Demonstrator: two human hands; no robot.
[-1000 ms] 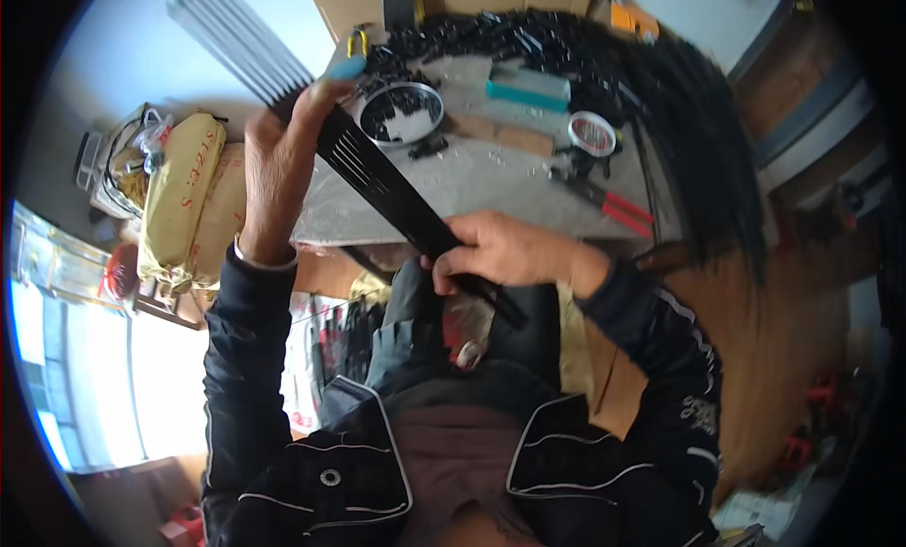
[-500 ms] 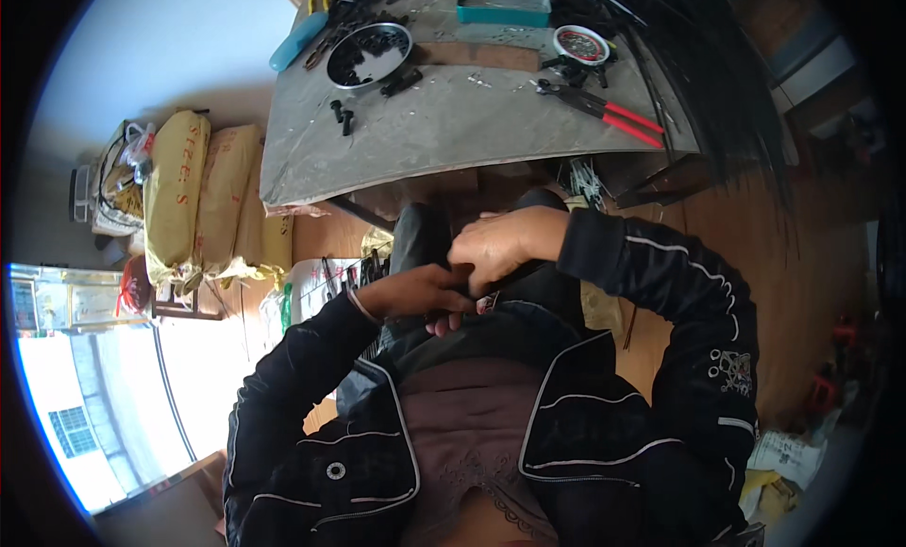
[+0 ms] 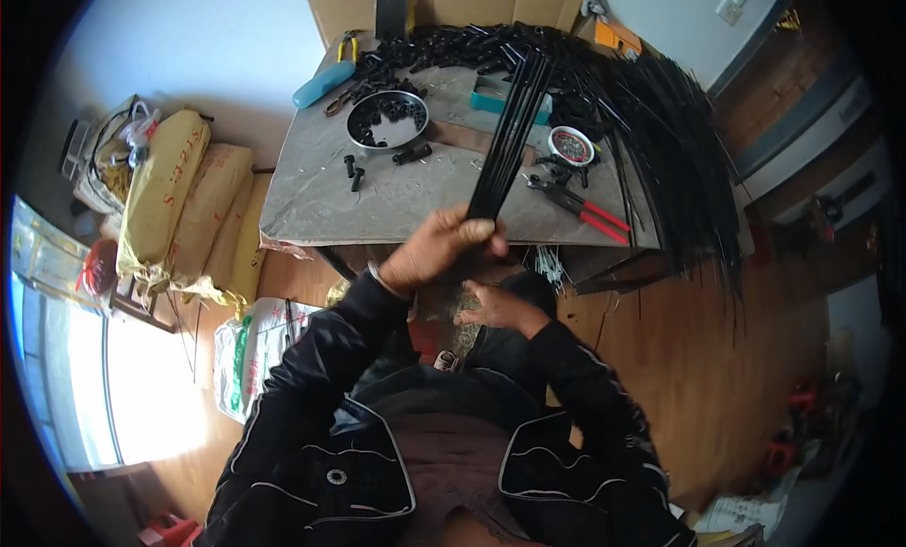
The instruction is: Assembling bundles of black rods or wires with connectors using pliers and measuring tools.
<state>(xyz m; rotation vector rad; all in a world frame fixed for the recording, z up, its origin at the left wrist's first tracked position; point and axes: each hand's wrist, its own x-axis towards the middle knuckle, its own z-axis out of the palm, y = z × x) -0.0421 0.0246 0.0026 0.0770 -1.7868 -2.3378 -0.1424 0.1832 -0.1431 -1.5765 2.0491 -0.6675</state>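
Far left by the wall sit yellow sacks [image 3: 168, 202] w/ red print & a white bag [image 3: 247, 344] w/ green print on the floor, prob. parked there to keep the grey table [image 3: 321, 207] free for work. Left hand [image 3: 436, 250] is closed tight round the low end of a bunch of thin black rods [image 3: 510, 136], which fans up over the table so the ends stay together. Right hand [image 3: 495, 308] is lower, under the table edge, fingers half open, holding nothing I can see; red pliers [image 3: 587, 210] & a brown box [image 3: 444, 4] are further right & back.
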